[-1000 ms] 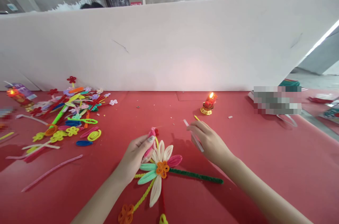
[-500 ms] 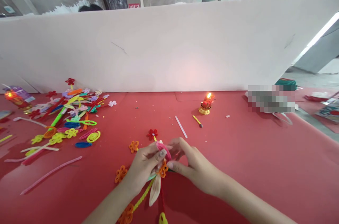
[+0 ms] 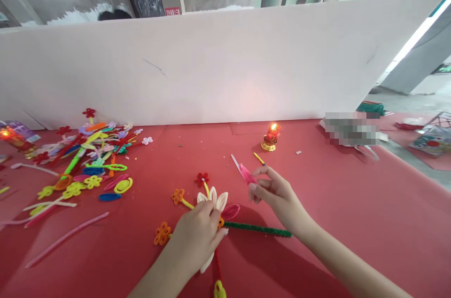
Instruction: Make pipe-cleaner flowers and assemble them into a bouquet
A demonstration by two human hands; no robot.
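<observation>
A pipe-cleaner flower (image 3: 213, 196) with white petals lies low in the middle, with a pink petal (image 3: 230, 212) on its right side and an orange centre partly covered. My left hand (image 3: 195, 237) is closed over its middle, hiding much of it. From it stretch a green stem (image 3: 259, 228) to the right, yellow stalks with an orange blossom (image 3: 162, 233) at the left, and a stalk with a red blossom (image 3: 202, 179) above. Up and to the right, my right hand (image 3: 276, 194) pinches another pink pipe-cleaner petal (image 3: 247, 174), held away from the flower.
Many coloured pipe-cleaner pieces (image 3: 102, 145) are heaped at the left, with a loose pink strip (image 3: 66, 240) nearer me. Behind my right hand are a white stick (image 3: 236, 163), a short yellow stick (image 3: 259, 158) and a lit red lamp (image 3: 271, 137). A white board (image 3: 197, 67) closes off the back.
My right hand has drawn away to the right with a pink petal. The left hand has lowered and turned over the flower, whose white petals and green stem now show.
</observation>
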